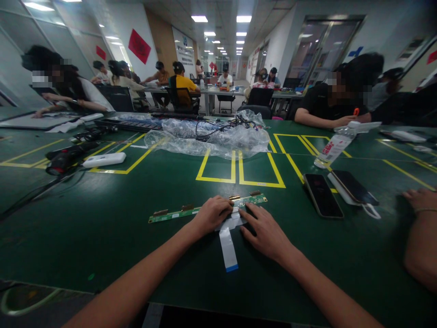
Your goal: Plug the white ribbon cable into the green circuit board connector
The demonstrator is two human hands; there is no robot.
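Note:
A long, narrow green circuit board [177, 214] lies across the green table in front of me, with several brown-gold tabs along its far edge. A white flat ribbon cable [228, 250] with a blue end runs from the board's middle toward me. My left hand [213, 213] is closed over the board just left of the white connector [235, 210], its fingers bent together and its thumb mostly hidden. My right hand [264, 228] rests on the connector's right side, fingers spread, with the index fingertip at the cable's joint and the thumb apart on the table.
Beyond the board lies clear plastic wrap [218, 136] with black cables [221, 130]. Two phones [323, 196] [353, 186] and a tilted bottle [334, 146] stand at right, near another person's arm [421, 228]. A white device [104, 159] and black tool [70, 157] lie left.

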